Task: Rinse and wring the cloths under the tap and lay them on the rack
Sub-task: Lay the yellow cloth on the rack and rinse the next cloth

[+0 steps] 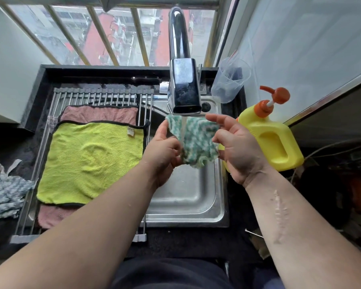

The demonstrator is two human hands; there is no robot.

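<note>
A green-and-white knitted cloth [196, 140] is stretched under the chrome tap [182, 80], and water runs onto its middle. My left hand [165, 151] pinches its left edge. My right hand [236, 147] pinches its right edge, with the index finger straight. Both hands hover over the steel sink [188, 197]. A yellow-green cloth [92, 161] lies flat on the metal roll-up rack [104, 97] at the left, on top of a pink cloth [100, 113].
A yellow soap bottle with an orange pump [275, 140] stands right of the sink, close to my right hand. A clear plastic cup [229, 80] stands behind it. A grey striped cloth [2, 192] lies on the dark counter at far left. Window bars run behind the tap.
</note>
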